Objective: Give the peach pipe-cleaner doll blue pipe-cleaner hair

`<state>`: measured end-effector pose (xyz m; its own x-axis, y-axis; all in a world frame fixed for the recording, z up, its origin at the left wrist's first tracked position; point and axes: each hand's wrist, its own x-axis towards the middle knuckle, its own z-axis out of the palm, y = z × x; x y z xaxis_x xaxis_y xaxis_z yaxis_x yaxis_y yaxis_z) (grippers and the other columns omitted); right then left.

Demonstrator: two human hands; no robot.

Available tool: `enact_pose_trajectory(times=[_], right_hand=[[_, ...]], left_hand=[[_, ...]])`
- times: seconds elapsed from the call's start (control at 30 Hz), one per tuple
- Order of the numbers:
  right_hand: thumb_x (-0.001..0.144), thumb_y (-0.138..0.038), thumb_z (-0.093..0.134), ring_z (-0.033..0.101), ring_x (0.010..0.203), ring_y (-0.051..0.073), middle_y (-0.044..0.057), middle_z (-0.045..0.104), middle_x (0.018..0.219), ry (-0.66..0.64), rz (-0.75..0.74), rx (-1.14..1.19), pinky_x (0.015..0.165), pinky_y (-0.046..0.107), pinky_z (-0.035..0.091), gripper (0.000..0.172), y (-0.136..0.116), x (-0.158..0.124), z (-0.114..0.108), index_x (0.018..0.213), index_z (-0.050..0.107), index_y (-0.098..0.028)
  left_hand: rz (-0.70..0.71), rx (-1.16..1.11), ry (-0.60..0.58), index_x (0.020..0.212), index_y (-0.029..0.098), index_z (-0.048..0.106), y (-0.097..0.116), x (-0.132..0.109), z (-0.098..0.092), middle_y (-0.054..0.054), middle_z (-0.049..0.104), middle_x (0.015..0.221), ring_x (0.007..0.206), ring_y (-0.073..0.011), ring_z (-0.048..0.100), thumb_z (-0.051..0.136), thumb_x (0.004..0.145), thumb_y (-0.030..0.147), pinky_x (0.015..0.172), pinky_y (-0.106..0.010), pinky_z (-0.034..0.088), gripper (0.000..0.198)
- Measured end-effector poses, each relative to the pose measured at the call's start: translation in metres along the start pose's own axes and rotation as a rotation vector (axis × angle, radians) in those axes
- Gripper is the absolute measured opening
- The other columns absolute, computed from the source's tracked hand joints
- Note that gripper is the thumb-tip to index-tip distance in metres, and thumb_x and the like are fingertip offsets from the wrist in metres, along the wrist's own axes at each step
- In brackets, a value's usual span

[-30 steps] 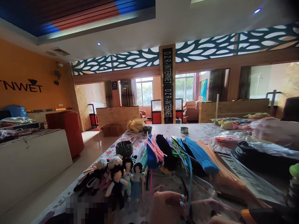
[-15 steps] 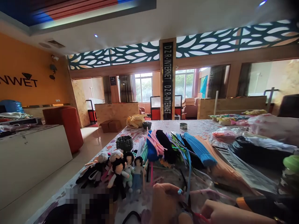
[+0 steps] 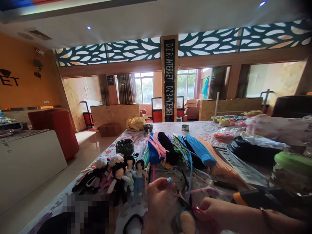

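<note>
My left hand [image 3: 161, 201] is closed, its thumb and finger pinching a small light-blue fuzzy piece of pipe cleaner [image 3: 169, 179]. Beside it, my right hand [image 3: 207, 208] is wrapped round a red-handled tool [image 3: 201, 213] with dark jaws; whether these are pliers or scissors cannot be made out. The jaws point toward my left hand. Below them lies a peach-coloured rounded piece with blue at its edge [image 3: 187, 222]. Left of my hands, several small pipe-cleaner dolls [image 3: 119, 178] with black or white hair lie in a group.
Bundles of blue pipe cleaners [image 3: 201, 151], pink pipe cleaners [image 3: 158, 146] and peach pipe cleaners [image 3: 223, 167] lie beyond my hands. A dark woven basket [image 3: 124, 147] stands behind the dolls. On the right are a green-lidded jar [image 3: 289, 162] and a black bag [image 3: 253, 149].
The view has turned slightly right and down. Both hands sit higher and further left in the picture, still holding the blue piece and the red-handled tool. More of the peach-coloured piece shows.
</note>
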<state>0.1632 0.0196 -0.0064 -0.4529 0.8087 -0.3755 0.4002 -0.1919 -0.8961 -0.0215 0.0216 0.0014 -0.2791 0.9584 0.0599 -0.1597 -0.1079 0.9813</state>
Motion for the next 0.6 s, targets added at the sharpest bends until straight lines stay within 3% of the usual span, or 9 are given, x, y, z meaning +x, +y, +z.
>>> enact_pose_trajectory(times=[0.1,0.27,0.33,0.43,0.6], right_hand=[[0.069,-0.044,0.058,0.044,0.043,0.007,0.000,0.048,0.051,-0.056,0.027,0.112,0.046,0.018,0.035,0.034,0.012,0.002,-0.003,0.054,0.056,-0.014],[0.079,-0.045,0.048,0.040,0.042,0.008,-0.002,0.043,0.046,0.120,-0.053,-0.206,0.045,0.021,0.029,0.039,0.019,-0.017,-0.013,0.053,0.046,-0.017],[0.077,-0.038,0.050,0.043,0.045,0.011,-0.001,0.046,0.047,0.224,-0.100,-0.446,0.046,0.022,0.030,0.033,0.022,-0.029,-0.019,0.052,0.043,-0.018],[0.067,-0.024,0.059,0.049,0.054,0.014,0.004,0.058,0.061,0.423,-0.221,-0.706,0.052,0.025,0.035,0.017,0.035,-0.046,-0.024,0.054,0.050,-0.019],[0.067,-0.023,0.061,0.054,0.058,0.016,0.004,0.062,0.062,0.553,-0.288,-0.735,0.057,0.025,0.040,0.009,0.052,-0.064,-0.019,0.059,0.059,-0.021]], left_hand=[[0.061,0.036,-0.006,0.071,0.011,0.070,0.000,0.004,-0.003,-0.006,0.071,0.068,0.064,-0.0163,0.063,0.075,0.059,0.026,0.062,-0.024,0.048,0.020],[0.124,0.249,0.070,0.080,0.013,0.072,-0.005,0.012,-0.011,-0.008,0.072,0.073,0.071,-0.0215,0.066,0.069,0.066,0.030,0.070,-0.030,0.049,0.022],[0.214,0.405,0.118,0.080,0.014,0.073,-0.006,0.015,-0.015,-0.008,0.072,0.077,0.073,-0.0231,0.066,0.067,0.066,0.026,0.072,-0.032,0.049,0.019],[0.365,0.605,0.164,0.080,0.014,0.073,-0.009,0.020,-0.021,-0.010,0.071,0.083,0.078,-0.0246,0.066,0.060,0.069,0.017,0.074,-0.034,0.049,0.017],[0.399,0.940,0.236,0.087,0.015,0.073,-0.015,0.024,-0.027,-0.009,0.069,0.084,0.076,-0.0222,0.065,0.046,0.076,0.008,0.069,-0.030,0.047,0.030]])
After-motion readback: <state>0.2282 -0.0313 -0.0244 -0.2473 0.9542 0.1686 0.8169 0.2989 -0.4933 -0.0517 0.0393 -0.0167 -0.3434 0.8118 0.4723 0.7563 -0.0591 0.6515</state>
